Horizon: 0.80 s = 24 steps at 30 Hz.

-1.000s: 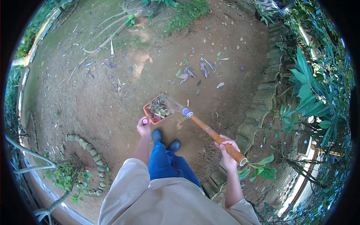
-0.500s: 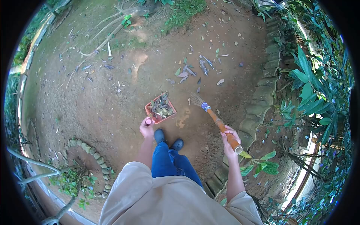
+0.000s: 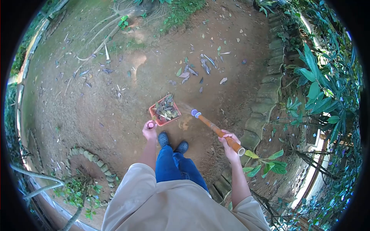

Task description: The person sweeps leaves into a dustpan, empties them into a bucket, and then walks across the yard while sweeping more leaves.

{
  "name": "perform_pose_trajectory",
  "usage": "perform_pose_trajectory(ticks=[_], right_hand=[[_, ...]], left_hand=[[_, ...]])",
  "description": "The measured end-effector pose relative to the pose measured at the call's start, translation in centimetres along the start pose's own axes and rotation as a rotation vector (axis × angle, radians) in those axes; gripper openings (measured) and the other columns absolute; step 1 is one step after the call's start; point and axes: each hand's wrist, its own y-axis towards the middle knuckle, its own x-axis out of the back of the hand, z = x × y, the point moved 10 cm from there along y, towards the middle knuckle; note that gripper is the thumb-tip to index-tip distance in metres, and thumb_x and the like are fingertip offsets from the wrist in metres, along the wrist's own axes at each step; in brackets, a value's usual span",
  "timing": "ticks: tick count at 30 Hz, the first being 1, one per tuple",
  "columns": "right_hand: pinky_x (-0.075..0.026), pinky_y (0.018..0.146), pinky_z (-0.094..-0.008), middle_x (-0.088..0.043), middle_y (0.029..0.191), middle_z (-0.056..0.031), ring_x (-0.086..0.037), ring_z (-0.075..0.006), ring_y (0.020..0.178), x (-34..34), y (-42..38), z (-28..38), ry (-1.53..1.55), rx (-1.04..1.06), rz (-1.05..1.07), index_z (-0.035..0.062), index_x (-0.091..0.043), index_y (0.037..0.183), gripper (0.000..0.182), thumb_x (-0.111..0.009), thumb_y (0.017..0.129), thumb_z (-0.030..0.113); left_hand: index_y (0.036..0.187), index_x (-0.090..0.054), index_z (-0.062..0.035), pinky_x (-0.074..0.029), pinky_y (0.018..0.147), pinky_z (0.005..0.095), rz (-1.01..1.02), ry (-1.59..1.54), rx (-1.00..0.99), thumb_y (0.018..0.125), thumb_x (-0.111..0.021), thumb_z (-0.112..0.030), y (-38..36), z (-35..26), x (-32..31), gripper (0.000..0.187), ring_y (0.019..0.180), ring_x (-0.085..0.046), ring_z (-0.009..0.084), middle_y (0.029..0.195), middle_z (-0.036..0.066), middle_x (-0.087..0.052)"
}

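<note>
My left hand (image 3: 149, 131) is closed around the handle of an orange-red dustpan (image 3: 163, 123), just in front of my feet. Dry leaves (image 3: 166, 108) fill much of the pan. In my right hand (image 3: 230, 145) is a broom (image 3: 211, 125) with a thick bamboo-like handle and a purple and white band near its bristles. The thin bristles, smeared by motion, point left at the pan's right side. Beyond the pan, a loose group of dry leaves (image 3: 189, 72) lies on the soil.
A row of edging tiles (image 3: 266, 100) curves along the right, with leafy plants (image 3: 318, 96) behind it. At lower left a stone ring (image 3: 92, 157) surrounds a small shrub. Tree roots (image 3: 110, 36) cross the ground at the top left. My shoes (image 3: 182, 147) stand behind the pan.
The broom has swung left, bringing its bristles from the open soil to the dustpan's right side. My right hand moved slightly left with it; my left hand and the pan stay nearly in place.
</note>
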Motion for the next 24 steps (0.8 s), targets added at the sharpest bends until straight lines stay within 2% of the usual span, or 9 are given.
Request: perform_pose_trajectory(ticks=[6, 9, 15, 18, 24], right_hand=[[-0.059, 0.093, -0.0425, -0.055, 0.129, -0.0192, -0.061, -0.0295, 0.114, -1.0, -2.9, 6.6, 0.192, -0.010, 0.015, 0.0015, -0.057, 0.101, 0.014, -0.059, 0.091, -0.009], [-0.057, 0.095, -0.0385, -0.060, 0.124, -0.0178, -0.060, -0.0248, 0.115, -1.2, -2.9, 9.4, 0.210, -0.041, -0.023, 0.0005, -0.058, 0.096, 0.017, -0.062, 0.087, -0.013], [-0.058, 0.094, -0.0388, -0.060, 0.124, -0.0177, -0.060, -0.0250, 0.115, -2.0, -1.3, 12.8, 0.113, 0.059, 0.026, 0.0000, -0.058, 0.096, 0.017, -0.062, 0.086, -0.014], [-0.060, 0.092, -0.0409, -0.056, 0.127, -0.0185, -0.061, -0.0283, 0.115, -2.3, -0.5, 13.1, 0.084, 0.115, 0.064, 0.0014, -0.058, 0.101, 0.015, -0.060, 0.090, -0.009], [-0.060, 0.090, -0.0403, -0.058, 0.124, -0.0181, -0.062, -0.0268, 0.112, -4.0, 3.0, 13.4, -0.113, 0.322, 0.121, 0.0002, -0.060, 0.097, 0.012, -0.063, 0.089, -0.008]], left_hand=[[0.112, -0.064, -0.0016, -0.052, 0.090, 0.0281, -0.012, -0.063, -0.040, 0.080, -0.071, 0.012, 0.8, -0.5, 1.2, 0.035, 0.099, -0.065, 0.0141, 0.107, 0.004, -0.067], [0.113, -0.064, -0.0006, -0.053, 0.090, 0.0282, -0.013, -0.070, -0.046, 0.080, -0.071, 0.012, 0.7, -1.5, 1.7, 0.036, 0.100, -0.065, 0.0141, 0.108, 0.004, -0.066], [0.115, -0.063, 0.0000, -0.053, 0.090, 0.0279, -0.006, -0.194, -0.055, 0.081, -0.071, 0.012, 0.5, -3.3, 2.9, 0.037, 0.100, -0.065, 0.0145, 0.108, 0.005, -0.067], [0.115, -0.063, 0.0004, -0.053, 0.090, 0.0277, -0.033, -0.210, -0.066, 0.081, -0.071, 0.012, 0.7, -4.6, 3.4, 0.037, 0.100, -0.065, 0.0145, 0.108, 0.005, -0.067], [0.115, -0.063, -0.0002, -0.052, 0.091, 0.0282, -0.085, -0.228, -0.093, 0.082, -0.070, 0.013, 1.9, -5.5, 3.9, 0.036, 0.101, -0.065, 0.0145, 0.109, 0.005, -0.067]])
